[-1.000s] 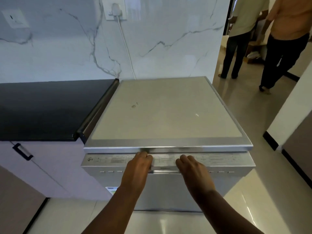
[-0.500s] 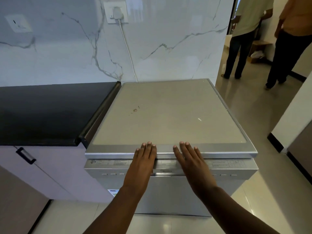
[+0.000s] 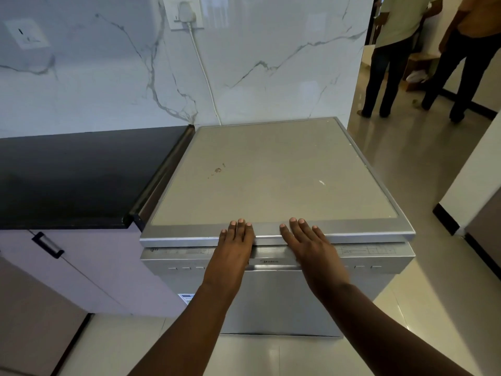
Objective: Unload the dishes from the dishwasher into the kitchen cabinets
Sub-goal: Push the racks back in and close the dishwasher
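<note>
With the left hand (image 3: 235, 249) and right hand (image 3: 309, 246) flat, fingers straight and gripping nothing, on the near top edge of the closed, silver freestanding dishwasher (image 3: 273, 185), hook the door's handle recess evenly and lower the door steadily

Left hand: your left hand (image 3: 235, 246) lies palm down, fingers straight and close together, holding nothing.
Right hand: your right hand (image 3: 309, 244) lies palm down, fingers straight, slightly spread.
Arms: both forearms reach forward, bare, hands apart.
</note>
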`<state>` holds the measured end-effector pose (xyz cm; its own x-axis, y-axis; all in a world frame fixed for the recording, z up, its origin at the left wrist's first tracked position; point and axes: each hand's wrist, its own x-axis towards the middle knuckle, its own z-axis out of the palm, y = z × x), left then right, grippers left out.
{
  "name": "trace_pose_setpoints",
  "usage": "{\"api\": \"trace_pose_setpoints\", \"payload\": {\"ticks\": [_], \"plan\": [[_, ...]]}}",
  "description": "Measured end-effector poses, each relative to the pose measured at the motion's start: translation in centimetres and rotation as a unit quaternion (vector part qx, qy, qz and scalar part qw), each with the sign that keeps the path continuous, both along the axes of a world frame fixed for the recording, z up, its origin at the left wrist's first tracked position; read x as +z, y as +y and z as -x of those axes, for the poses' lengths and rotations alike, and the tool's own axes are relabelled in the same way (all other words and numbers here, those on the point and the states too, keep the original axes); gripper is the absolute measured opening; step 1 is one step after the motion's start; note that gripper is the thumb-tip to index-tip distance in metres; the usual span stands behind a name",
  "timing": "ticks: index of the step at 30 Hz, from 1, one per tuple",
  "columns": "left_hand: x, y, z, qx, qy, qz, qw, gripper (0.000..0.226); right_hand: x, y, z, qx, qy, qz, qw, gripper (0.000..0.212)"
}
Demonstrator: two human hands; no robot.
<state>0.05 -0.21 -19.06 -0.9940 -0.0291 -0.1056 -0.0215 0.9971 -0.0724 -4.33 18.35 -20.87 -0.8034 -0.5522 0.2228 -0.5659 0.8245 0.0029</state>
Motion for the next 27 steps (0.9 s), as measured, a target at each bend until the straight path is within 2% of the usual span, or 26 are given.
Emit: {"api": "trace_pose_setpoints", "payload": {"ticks": [7, 16, 20, 27], "plan": [[-0.4, 0.4, 0.0, 0.025, 0.010, 0.026, 0.999, 0.095, -0.5, -0.3, -0.2, -0.014, 0.017, 0.017, 1.000, 0.095], [-1.0, 0.6, -0.1, 0.015, 0.037, 0.075, 0.996, 0.090, -1.7, -0.3, -0.1, -0.014, 0.064, 0.074, 0.995, 0.087], [-2.2, 0.0, 0.3, -0.010, 0.122, 0.098, 0.988, 0.105, -2.3, -0.1, 0.4, -0.001, 0.105, 0.069, 0.992, 0.081], [-0.8, 1.7, 0.2, 0.045, 0.102, 0.069, 0.991, 0.097, -1.0, -1.0, -0.1, -0.025, 0.043, 0.073, 0.996, 0.087]]}}
